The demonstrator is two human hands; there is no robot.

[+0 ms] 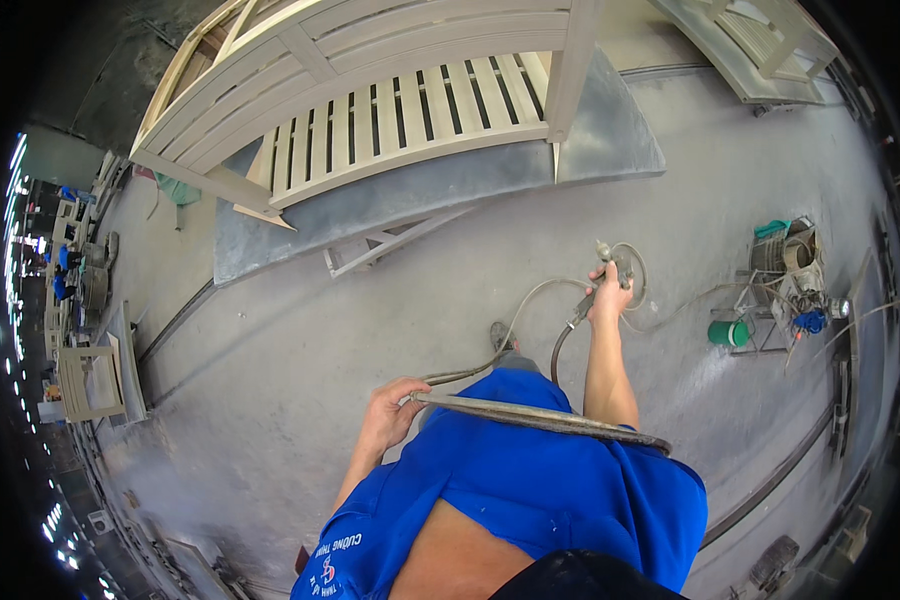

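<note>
My right hand is stretched forward and grips a spray gun with its nozzle pointing up and away. Two grey hoses run from the gun back toward my body. My left hand is shut on the hoses where they cross in front of my blue shirt. Ahead stands a pale slatted wooden bench on a grey platform, well beyond the gun. One shoe shows on the floor below.
A paint pump stand with a green bucket stands at the right. Another piece of furniture sits at top right. Floor rails run along both sides. More wooden frames and distant people are at far left.
</note>
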